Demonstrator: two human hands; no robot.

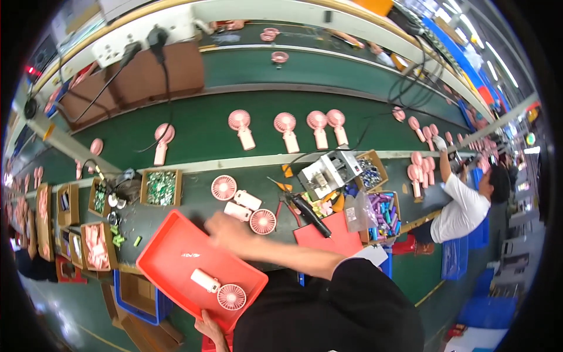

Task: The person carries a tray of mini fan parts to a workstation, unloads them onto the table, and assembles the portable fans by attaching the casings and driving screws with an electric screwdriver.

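Note:
A red plastic tray (161, 246) hangs tilted at the table's front edge. At its near edge, my left hand (209, 330) grips it, the fingers partly hidden underneath. Inside the tray lies one pink handheld fan (231, 297) with a pale handle. My right hand (227, 232) is above the tray's far right side, smeared by motion, so its fingers cannot be made out. Just beyond it, two more handheld fans lie on the table, one with its round head (223, 188) to the left, the other with its head (263, 221) near my wrist.
Right of the fans are a black electric screwdriver (311, 216), a metal device (329, 173) and a box of battery cells (384, 216). Parts boxes, one with green circuit boards (161, 188), stand left. Pink fans (285, 123) line a green conveyor. A co-worker (466, 202) stands right.

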